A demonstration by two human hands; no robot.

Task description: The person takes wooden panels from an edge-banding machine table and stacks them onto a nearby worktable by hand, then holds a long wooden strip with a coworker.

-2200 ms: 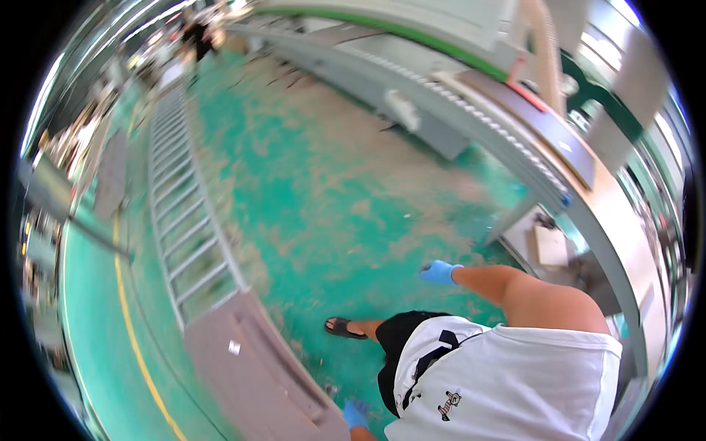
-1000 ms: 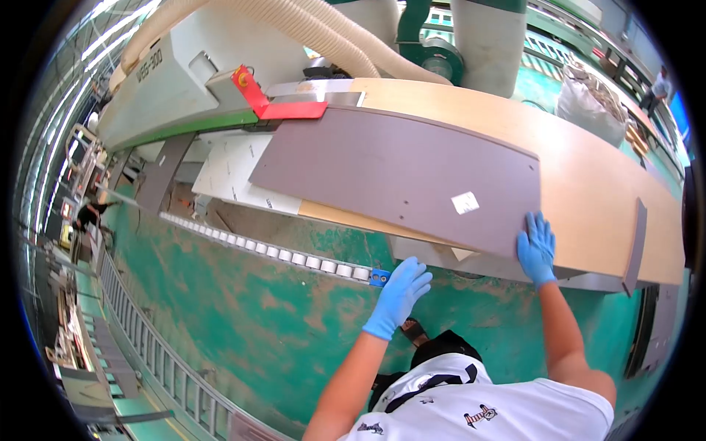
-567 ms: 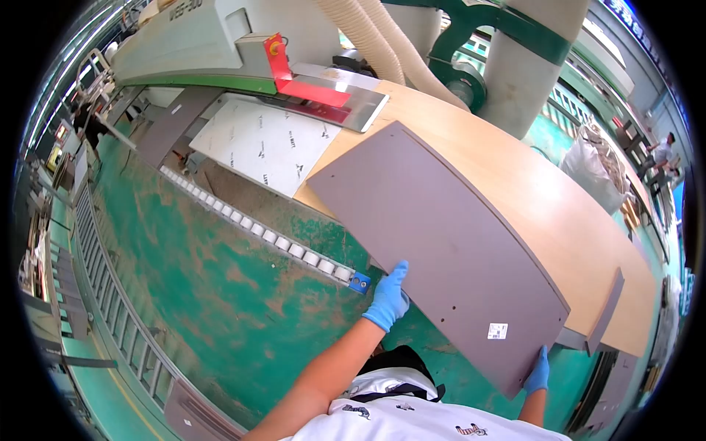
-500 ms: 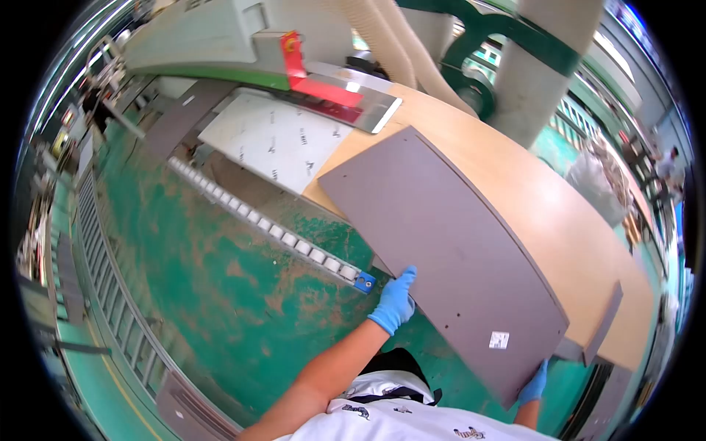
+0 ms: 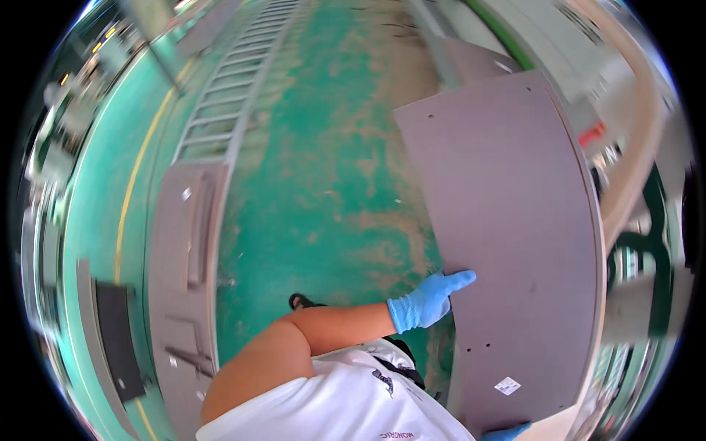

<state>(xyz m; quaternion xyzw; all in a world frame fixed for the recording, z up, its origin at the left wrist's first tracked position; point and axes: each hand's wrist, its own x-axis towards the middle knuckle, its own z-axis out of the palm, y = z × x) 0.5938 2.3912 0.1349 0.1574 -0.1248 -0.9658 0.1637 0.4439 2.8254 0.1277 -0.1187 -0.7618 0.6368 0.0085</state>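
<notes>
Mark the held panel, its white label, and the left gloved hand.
Grey-brown panel (image 5: 515, 239), head view: middle of its face.
White label (image 5: 507, 386), head view: its centre.
Left gloved hand (image 5: 428, 301), head view: its middle.

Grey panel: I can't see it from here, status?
Left hand gripping grey panel by long edge. Right hand at near end, mostly hidden. Nothing visible lying across panel.

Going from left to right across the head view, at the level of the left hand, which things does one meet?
Dark board, brown panel, sandal, left hand, held panel.
</notes>
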